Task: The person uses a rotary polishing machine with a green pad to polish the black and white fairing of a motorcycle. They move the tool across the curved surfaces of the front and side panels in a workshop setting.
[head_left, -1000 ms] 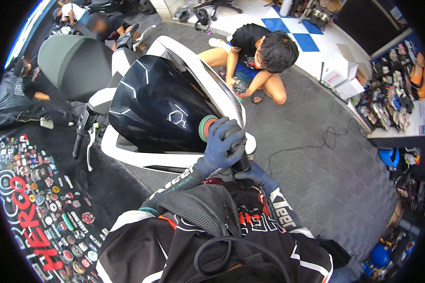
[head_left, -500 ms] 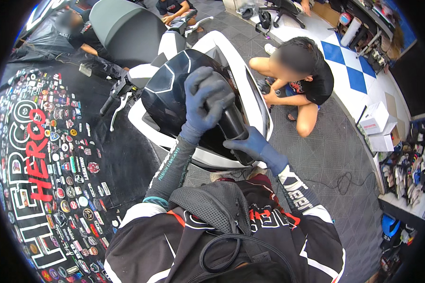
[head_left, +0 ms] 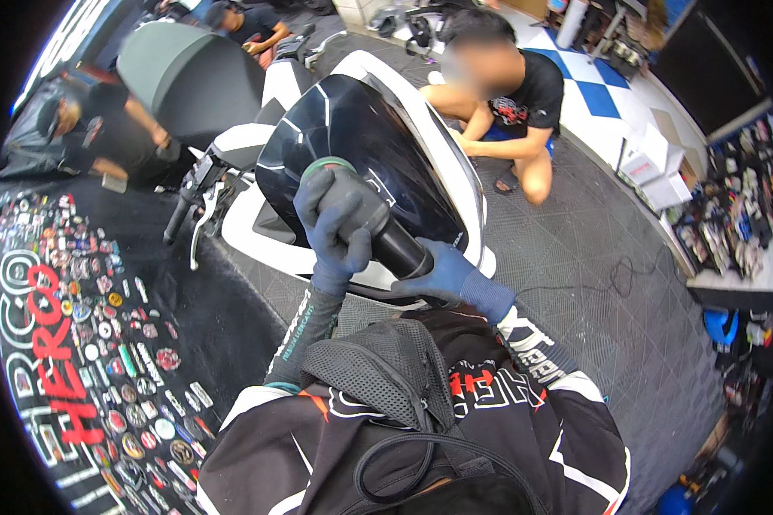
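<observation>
A black hand-held polisher (head_left: 399,249) with a green-edged pad (head_left: 330,162) lies between my gloved hands. Over its head my left hand (head_left: 331,225) is wrapped, the dark blue glove fingers curled round it. My right hand (head_left: 455,273) grips the lower end of its body. Its pad is at the glossy black front panel (head_left: 374,129) of a scooter with white trim (head_left: 451,159); whether it touches the panel is hard to make out.
A person (head_left: 515,94) squats at the scooter's right side. Two others sit beyond its grey-green seat (head_left: 193,77) and at the left. The handlebar lever (head_left: 204,227) sticks out left. A dark cable (head_left: 623,279) lies on the floor, with white boxes (head_left: 657,163) at the right.
My left hand and the polisher head have moved left and down on the panel, and the green-edged pad now shows. My view has shifted, and the squatting person's head has risen.
</observation>
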`<state>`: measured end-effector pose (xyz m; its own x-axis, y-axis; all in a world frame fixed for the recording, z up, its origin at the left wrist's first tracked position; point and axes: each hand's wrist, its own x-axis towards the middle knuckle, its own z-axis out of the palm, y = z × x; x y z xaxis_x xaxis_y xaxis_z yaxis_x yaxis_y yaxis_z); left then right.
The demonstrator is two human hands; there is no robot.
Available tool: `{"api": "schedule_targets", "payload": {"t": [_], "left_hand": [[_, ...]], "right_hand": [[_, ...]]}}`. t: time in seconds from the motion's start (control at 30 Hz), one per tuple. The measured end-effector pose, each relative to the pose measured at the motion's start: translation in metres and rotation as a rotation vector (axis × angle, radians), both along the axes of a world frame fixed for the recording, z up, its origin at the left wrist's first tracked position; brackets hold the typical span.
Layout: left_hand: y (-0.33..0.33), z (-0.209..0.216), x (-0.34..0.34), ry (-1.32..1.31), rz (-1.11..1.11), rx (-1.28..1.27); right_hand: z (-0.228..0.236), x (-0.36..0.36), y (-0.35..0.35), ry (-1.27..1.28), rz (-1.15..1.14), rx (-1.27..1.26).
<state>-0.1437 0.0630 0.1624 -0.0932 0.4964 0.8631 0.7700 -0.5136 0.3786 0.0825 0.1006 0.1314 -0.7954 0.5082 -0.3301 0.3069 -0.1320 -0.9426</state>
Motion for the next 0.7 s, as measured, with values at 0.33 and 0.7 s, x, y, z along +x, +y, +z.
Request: {"api": "schedule_targets", "payload": {"t": [0.33,0.7], "left_hand": [[-0.023,-0.039,0.016,0.157,-0.427,-0.227],[-0.009,-0.090,0.085,0.123,-0.682,-0.529]], "right_hand": [[-0.070,0.013,-0.114,0.134,-0.330,-0.289],[-0.129,0.038,-0.172,0.380,-0.640,-0.709]]}}
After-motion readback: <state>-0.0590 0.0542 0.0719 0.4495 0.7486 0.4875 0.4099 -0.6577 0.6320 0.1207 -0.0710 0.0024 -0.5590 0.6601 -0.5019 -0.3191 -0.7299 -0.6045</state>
